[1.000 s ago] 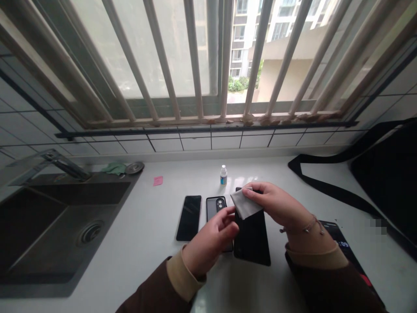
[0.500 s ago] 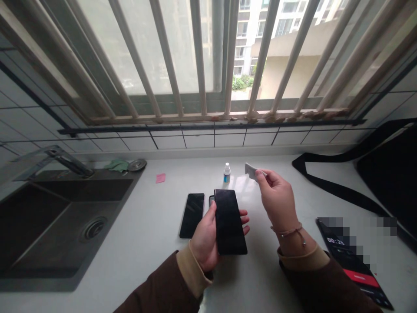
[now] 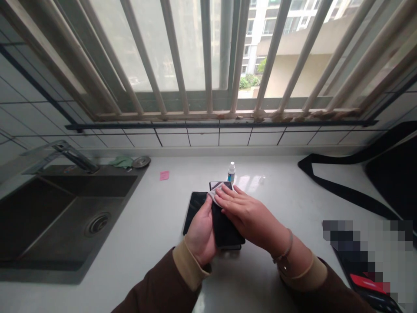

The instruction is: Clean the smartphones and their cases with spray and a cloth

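Observation:
My left hand (image 3: 201, 234) holds a black smartphone (image 3: 230, 232), its thumb along the left edge and its screen facing up. Across the phone's upper part my right hand (image 3: 244, 213) lies with fingers extended, pressing a small light-grey cloth (image 3: 215, 194) onto the glass. Part of the cloth is hidden under the fingers. A second dark phone (image 3: 196, 204) lies on the counter to the left, partly behind my left hand. Another dark edge (image 3: 232, 248) shows below the held phone; I cannot make out the whole of it. Just beyond stands a small white bottle (image 3: 231, 173) with a blue label.
A sink (image 3: 107, 256) with a faucet (image 3: 76, 156) is on the left. A pink note (image 3: 164, 175) and a small clear piece (image 3: 262, 179) lie on the white counter (image 3: 156, 261). At right are a black strap (image 3: 345, 187) and a partly blurred-out phone (image 3: 368, 283).
My right hand has come left and down from beside the bottle, bringing the cloth onto the held phone's screen. The view has shifted slightly.

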`<state>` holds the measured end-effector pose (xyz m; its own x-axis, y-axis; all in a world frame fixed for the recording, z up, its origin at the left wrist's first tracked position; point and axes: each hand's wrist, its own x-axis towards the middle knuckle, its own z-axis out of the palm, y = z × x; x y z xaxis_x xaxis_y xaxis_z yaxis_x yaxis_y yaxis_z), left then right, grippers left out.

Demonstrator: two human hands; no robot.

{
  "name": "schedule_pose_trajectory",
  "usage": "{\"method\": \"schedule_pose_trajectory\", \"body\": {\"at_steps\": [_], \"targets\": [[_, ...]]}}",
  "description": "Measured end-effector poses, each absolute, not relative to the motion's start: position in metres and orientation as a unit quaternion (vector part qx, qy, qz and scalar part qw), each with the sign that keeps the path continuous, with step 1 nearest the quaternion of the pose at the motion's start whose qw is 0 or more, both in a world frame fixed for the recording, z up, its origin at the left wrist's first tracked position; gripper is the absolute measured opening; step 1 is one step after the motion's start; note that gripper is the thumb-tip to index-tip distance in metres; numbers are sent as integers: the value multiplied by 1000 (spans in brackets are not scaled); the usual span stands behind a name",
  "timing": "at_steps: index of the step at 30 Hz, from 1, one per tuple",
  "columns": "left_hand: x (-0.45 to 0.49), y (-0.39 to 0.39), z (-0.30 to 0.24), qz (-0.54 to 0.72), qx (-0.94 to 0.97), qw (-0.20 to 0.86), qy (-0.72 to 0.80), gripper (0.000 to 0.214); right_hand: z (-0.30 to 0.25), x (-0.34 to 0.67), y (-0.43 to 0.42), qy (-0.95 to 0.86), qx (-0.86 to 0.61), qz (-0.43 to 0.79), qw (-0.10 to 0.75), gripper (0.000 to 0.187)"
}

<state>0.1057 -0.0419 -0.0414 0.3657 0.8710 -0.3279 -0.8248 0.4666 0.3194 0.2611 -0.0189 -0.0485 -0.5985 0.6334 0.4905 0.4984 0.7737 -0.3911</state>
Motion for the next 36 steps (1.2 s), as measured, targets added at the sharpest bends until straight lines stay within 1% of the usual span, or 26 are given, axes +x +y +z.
{"method": "schedule_pose_trajectory", "body": {"at_steps": [4, 8, 13, 14, 17, 18, 22, 25, 28, 31, 36], "targets": [[91, -33, -35, 491, 33, 828, 270, 62, -39, 253, -32, -910, -275, 93, 295, 48], [74, -25, -34, 513, 43, 803, 301, 61, -36, 247, -42, -928, -220, 86, 289, 45], [65, -26, -38, 516, 28, 805, 291, 65, -41, 240, -46, -931, -214, 76, 286, 42], [66, -28, -38, 509, 26, 811, 287, 66, -43, 239, -46, -929, -221, 75, 287, 45], [72, -34, -38, 481, 32, 830, 281, 66, -48, 238, -43, -923, -248, 75, 285, 67], [75, -37, -39, 476, 40, 833, 279, 66, -49, 238, -43, -921, -259, 75, 282, 72], [87, -44, -45, 516, 85, 810, 265, 59, -51, 242, -39, -912, -308, 65, 264, 80], [93, -47, -52, 527, 107, 801, 264, 53, -50, 243, -36, -907, -342, 48, 240, 80], [96, -49, -53, 500, 129, 816, 259, 52, -50, 243, -34, -896, -382, 27, 223, 75], [98, -50, -52, 484, 141, 820, 270, 51, -53, 242, -32, -879, -415, 10, 235, 69], [102, -48, -53, 518, 174, 793, 269, 49, -60, 242, -29, -860, -432, 10, 271, 69]]}}
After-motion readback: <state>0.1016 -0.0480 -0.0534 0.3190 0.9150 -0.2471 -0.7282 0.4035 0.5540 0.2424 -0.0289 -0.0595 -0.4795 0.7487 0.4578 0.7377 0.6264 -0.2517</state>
